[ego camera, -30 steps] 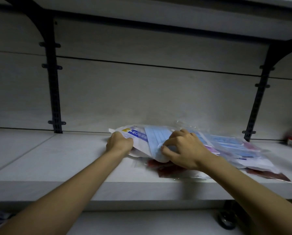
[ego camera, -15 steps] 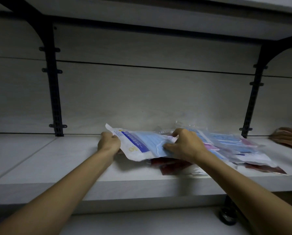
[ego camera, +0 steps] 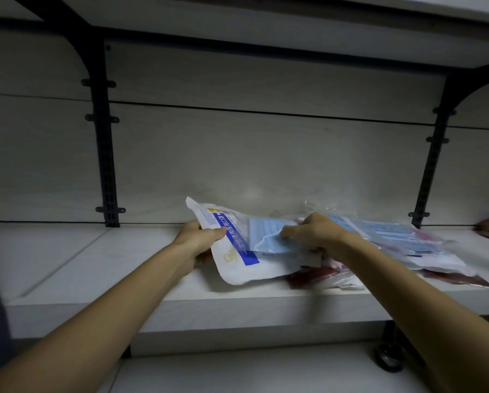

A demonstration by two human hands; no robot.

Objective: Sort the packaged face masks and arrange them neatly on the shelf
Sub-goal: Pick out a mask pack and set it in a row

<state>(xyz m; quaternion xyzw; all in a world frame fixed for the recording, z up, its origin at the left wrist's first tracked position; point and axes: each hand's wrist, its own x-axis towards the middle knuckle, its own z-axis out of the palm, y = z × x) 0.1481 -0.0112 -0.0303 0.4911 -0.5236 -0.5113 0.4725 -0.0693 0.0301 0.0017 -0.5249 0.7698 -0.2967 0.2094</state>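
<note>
Head view: both hands (ego camera: 200, 239) (ego camera: 314, 234) pinching tilted mask pack (ego camera: 237, 251) seemingly overhanging shelf (ego camera: 95, 265) edge

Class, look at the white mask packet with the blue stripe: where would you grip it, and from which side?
Grip the white plastic mask packet with the blue stripe at its flat left margin, coming from the left, as the left hand does: that edge is lifted off the white shelf and free of the pile.

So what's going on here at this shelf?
A person is sorting packaged face masks on a white shelf. Both hands hold one white and blue mask pack, tilted up off the shelf: the left hand grips its left edge, the right hand pinches its right side. A loose pile of packs lies to the right, unsorted.
</note>
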